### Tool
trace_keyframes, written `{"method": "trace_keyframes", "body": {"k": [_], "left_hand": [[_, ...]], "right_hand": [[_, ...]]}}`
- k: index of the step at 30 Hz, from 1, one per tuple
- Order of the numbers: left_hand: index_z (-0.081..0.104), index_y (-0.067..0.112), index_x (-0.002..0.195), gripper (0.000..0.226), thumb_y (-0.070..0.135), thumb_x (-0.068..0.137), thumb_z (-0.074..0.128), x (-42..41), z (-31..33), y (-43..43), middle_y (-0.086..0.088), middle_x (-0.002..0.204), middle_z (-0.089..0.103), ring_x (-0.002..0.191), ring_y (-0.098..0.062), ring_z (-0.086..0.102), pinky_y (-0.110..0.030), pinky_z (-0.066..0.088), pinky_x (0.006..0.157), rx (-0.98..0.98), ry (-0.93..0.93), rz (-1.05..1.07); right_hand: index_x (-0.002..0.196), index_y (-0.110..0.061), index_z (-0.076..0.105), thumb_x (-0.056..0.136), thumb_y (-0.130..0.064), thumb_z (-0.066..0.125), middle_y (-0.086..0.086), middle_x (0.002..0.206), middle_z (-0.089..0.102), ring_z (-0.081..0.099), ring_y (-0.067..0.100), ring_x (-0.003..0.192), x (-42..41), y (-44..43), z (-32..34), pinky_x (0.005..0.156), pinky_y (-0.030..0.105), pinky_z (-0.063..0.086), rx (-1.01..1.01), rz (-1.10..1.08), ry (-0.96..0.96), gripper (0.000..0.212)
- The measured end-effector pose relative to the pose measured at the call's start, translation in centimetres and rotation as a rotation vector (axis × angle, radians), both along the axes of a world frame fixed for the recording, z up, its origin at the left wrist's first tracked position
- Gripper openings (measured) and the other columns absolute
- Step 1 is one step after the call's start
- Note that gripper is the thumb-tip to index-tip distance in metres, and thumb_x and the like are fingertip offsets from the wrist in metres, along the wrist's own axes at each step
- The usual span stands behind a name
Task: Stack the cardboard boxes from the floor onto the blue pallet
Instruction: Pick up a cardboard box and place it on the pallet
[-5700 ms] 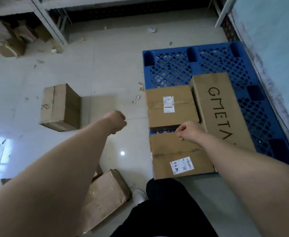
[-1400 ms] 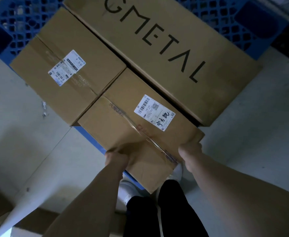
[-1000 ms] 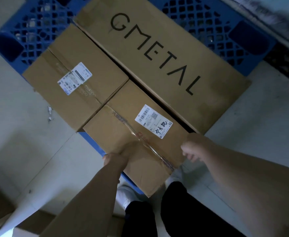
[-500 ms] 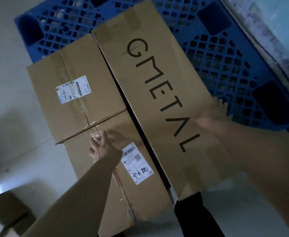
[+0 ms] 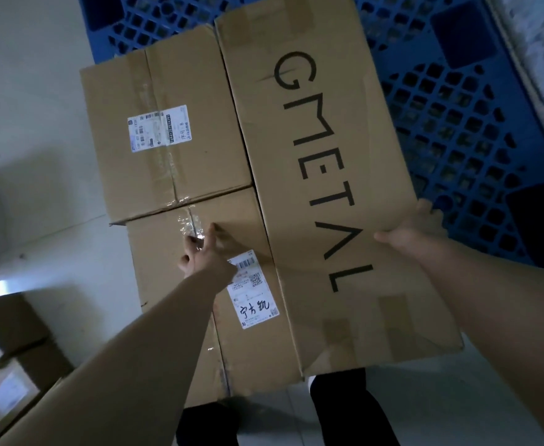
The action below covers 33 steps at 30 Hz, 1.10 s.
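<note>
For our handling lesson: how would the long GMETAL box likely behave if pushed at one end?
Long and broad, the GMETAL box probably slides rather than tips. Pushed off-centre, where the right hand grips its edge, it may swivel.

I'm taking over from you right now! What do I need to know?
Left hand: open, fingers resting on the near labelled box.
Right hand: grips the right edge of the GMETAL box.
Done: those two and the far labelled box lie side by side on the blue pallet.
To do: more boxes wait lower left, off the pallet.
</note>
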<state>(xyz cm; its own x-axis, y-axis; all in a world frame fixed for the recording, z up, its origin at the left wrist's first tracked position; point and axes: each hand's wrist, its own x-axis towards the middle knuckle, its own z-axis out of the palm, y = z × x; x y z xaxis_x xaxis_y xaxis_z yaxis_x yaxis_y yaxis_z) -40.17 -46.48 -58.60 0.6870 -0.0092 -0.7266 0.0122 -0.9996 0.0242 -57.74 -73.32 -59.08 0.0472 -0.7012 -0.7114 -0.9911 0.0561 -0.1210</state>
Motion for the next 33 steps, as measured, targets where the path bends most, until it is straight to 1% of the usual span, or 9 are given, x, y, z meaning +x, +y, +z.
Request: {"method": "trace_keyframes", "body": {"k": [6, 9, 12, 15, 17, 20, 25, 30, 33], "left_hand": [[0.001, 0.053, 0.149, 0.098, 0.016, 0.084, 0.065, 0.9, -0.6, 1.9, -0.001, 0.160, -0.010, 0.135, -0.038, 0.028, -0.038, 0.035, 0.105, 0.041, 0.042, -0.066], [0.009, 0.050, 0.149, 0.091, 0.009, 0.085, 0.058, 1.2, -0.2, 3.0, 0.004, 0.160, -0.001, 0.133, -0.038, 0.027, -0.040, 0.041, 0.099, -0.042, 0.037, -0.066], [0.016, 0.035, 0.152, 0.083, 0.012, 0.085, 0.059, 1.7, 1.2, 6.1, 0.000, 0.157, 0.017, 0.135, -0.037, 0.026, -0.049, 0.039, 0.103, -0.103, -0.120, 0.056], [0.022, 0.015, 0.148, 0.070, 0.009, 0.085, 0.053, 2.0, 2.0, 11.3, -0.010, 0.151, 0.026, 0.131, -0.039, 0.031, -0.048, 0.037, 0.107, 0.087, -0.182, 0.204], [0.029, 0.007, 0.137, 0.061, 0.012, 0.083, 0.056, 1.8, 1.9, 15.2, -0.017, 0.139, 0.036, 0.124, -0.040, 0.040, -0.048, 0.040, 0.104, 0.167, -0.111, 0.324], [0.029, 0.003, 0.134, 0.070, 0.021, 0.079, 0.069, 1.1, 1.1, 20.1, -0.021, 0.131, 0.044, 0.119, -0.041, 0.048, -0.047, 0.045, 0.099, 0.167, 0.049, 0.459], [0.025, 0.001, 0.143, 0.068, 0.024, 0.090, 0.061, -1.4, -0.9, 23.6, -0.018, 0.139, 0.044, 0.127, -0.034, 0.047, -0.037, 0.043, 0.103, 0.099, 0.292, 0.531], [0.025, 0.010, 0.144, 0.074, 0.032, 0.084, 0.062, -3.0, -2.0, 24.4, -0.009, 0.132, 0.047, 0.122, -0.028, 0.049, -0.037, 0.040, 0.106, -0.002, 0.436, 0.446], [0.030, 0.005, 0.137, 0.064, 0.022, 0.087, 0.065, -0.2, -1.7, 24.8, -0.012, 0.125, 0.046, 0.113, -0.027, 0.051, -0.032, 0.045, 0.091, -0.056, 0.423, 0.485]], "right_hand": [[0.153, -0.016, 0.006, 0.079, -0.028, 0.078, 0.016, 0.151, 0.024, 0.031, 0.039, 0.135, 0.1, 2.4, -1.6, 0.108, 0.051, 0.035, 0.057, -0.002, -0.004, 0.105], [0.155, -0.016, -0.006, 0.077, -0.030, 0.073, 0.013, 0.158, 0.017, 0.024, 0.037, 0.141, 0.8, 3.2, -1.2, 0.111, 0.053, 0.031, 0.040, 0.025, 0.072, 0.112], [0.152, -0.019, -0.018, 0.085, -0.019, 0.063, 0.003, 0.162, -0.013, -0.003, 0.030, 0.149, 1.3, 6.1, -0.2, 0.116, 0.061, 0.013, -0.057, 0.150, 0.185, 0.105], [0.151, -0.023, -0.020, 0.084, -0.020, 0.068, 0.004, 0.157, -0.031, -0.019, 0.031, 0.146, 2.7, 11.6, 1.8, 0.117, 0.060, 0.005, -0.050, 0.289, 0.174, 0.111], [0.151, -0.025, -0.019, 0.082, -0.025, 0.071, 0.005, 0.156, -0.032, -0.022, 0.032, 0.146, 4.2, 15.4, 2.4, 0.115, 0.063, 0.002, 0.018, 0.374, 0.114, 0.113], [0.152, -0.027, -0.016, 0.080, -0.032, 0.074, 0.004, 0.155, -0.033, -0.021, 0.031, 0.146, 6.5, 20.9, 2.5, 0.115, 0.062, 0.004, 0.055, 0.497, 0.060, 0.116], [0.151, -0.024, -0.018, 0.075, -0.048, 0.073, 0.012, 0.155, -0.031, -0.022, 0.035, 0.145, 8.8, 26.1, 0.3, 0.118, 0.055, 0.007, 0.053, 0.649, 0.129, 0.121], [0.154, -0.024, -0.009, 0.079, -0.028, 0.072, 0.006, 0.156, -0.031, -0.017, 0.030, 0.147, 10.5, 27.4, 0.4, 0.119, 0.052, 0.015, 0.015, 0.497, 0.196, 0.110], [0.154, -0.023, -0.003, 0.079, -0.020, 0.071, 0.004, 0.157, -0.028, -0.017, 0.029, 0.147, 12.3, 28.0, 0.5, 0.117, 0.050, 0.022, -0.008, 0.446, 0.171, 0.105]]}}
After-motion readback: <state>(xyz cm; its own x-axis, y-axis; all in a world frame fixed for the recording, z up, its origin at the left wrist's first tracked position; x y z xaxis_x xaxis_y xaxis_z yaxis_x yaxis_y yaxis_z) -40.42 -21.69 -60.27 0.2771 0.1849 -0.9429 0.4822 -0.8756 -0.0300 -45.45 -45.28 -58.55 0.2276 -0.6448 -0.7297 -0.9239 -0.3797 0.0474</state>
